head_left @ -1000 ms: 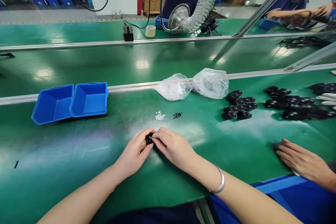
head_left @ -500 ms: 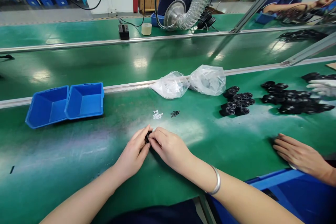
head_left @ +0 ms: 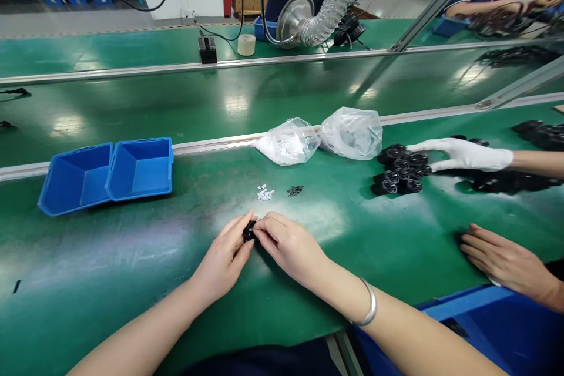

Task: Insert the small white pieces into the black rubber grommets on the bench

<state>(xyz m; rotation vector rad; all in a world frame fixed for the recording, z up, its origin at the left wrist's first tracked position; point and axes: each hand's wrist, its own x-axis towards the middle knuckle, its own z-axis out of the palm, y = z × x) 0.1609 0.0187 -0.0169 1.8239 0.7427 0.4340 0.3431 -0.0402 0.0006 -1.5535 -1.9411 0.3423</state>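
Note:
My left hand [head_left: 224, 252] is closed around a small black round part [head_left: 249, 231], held just above the green table between thumb and fingers. My right hand [head_left: 286, 241] pinches at the open face of that part. A tiny pale spot shows at its fingertips, too small to name. Just beyond my hands lie a little heap of small white pieces [head_left: 265, 192] and a heap of tiny black pieces [head_left: 295, 191]. Behind them, a clear plastic bag of white pieces [head_left: 288, 144] rests against another clear bag [head_left: 351, 134].
Two blue bins [head_left: 141, 170] stand at the left. To the right is a cluster of black cylindrical parts [head_left: 399, 170], touched by a co-worker's white-gloved hand [head_left: 467, 154]. A bare co-worker's hand [head_left: 506, 261] rests nearer, above a blue crate [head_left: 493, 329].
A co-worker's gloved hand has come in from the right to the black cylinders. My hands stay in place; the black part's face shows slightly more between my fingers.

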